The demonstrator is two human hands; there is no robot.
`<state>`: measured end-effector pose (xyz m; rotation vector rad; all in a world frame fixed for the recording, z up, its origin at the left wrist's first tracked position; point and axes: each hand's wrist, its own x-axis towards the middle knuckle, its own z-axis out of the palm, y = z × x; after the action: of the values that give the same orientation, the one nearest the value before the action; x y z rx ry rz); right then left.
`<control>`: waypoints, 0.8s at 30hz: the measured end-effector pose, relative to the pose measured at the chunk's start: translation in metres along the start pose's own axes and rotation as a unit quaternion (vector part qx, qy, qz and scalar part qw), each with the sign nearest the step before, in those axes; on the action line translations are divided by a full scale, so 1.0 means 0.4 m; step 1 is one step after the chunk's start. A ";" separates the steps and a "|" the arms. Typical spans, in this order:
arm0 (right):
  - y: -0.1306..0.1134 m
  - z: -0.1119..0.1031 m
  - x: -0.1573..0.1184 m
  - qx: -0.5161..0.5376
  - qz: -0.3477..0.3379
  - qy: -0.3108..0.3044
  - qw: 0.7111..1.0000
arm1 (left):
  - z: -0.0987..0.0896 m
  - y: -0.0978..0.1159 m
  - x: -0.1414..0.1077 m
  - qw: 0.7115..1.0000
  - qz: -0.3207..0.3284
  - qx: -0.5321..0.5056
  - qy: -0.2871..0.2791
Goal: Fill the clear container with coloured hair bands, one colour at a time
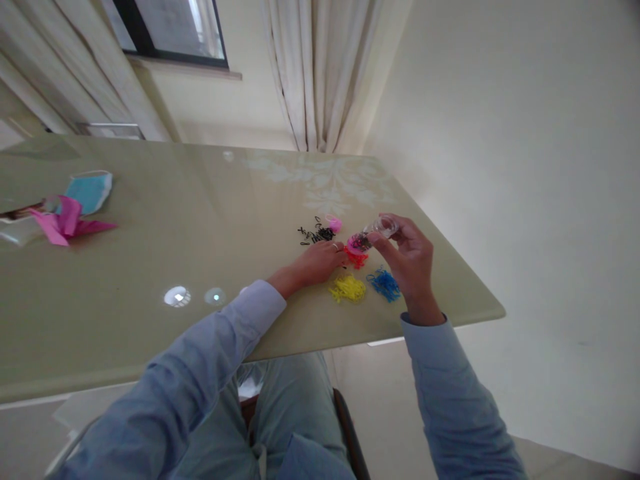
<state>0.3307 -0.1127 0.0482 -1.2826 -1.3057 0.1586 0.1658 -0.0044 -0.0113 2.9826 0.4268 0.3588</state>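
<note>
My right hand (413, 257) is closed around a small clear plastic jar (384, 227). The jar is tilted to the left, and pink and dark rubber bands (359, 241) show at its lower end. Low over the table, my left hand (320, 262) reaches in from the left, fingers stretched towards that end; its fingertips are partly hidden. Just under the jar lies a pile of red rubber bands (357, 258). Black rubber bands (323, 233) are scattered beyond my left hand, beside a small pink bunch (334, 224). Nearer to me are a yellow pile (349, 288) and a blue pile (384, 285).
The glossy table (200, 220) ends at a right edge close to the white wall. At the far left lie a blue face mask (91, 191), a pink folded paper shape (69, 223) and a clear bag (23, 230). Curtains (320, 73) hang behind the table.
</note>
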 end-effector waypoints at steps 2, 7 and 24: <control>-0.001 0.003 0.002 -0.001 0.002 0.001 1.000 | -0.003 -0.003 -0.006 0.999 -0.010 -0.029 0.015; -0.003 0.006 -0.001 0.014 0.007 0.004 1.000 | -0.030 -0.025 -0.037 0.965 -0.100 -0.192 0.147; -0.002 0.030 0.011 0.021 0.002 -0.010 1.000 | -0.037 -0.122 -0.041 0.958 -0.273 -0.046 0.074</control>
<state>0.3226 -0.1026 0.0483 -1.2504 -1.3109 0.2024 0.1339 0.0386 -0.0072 2.6057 1.1746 0.5188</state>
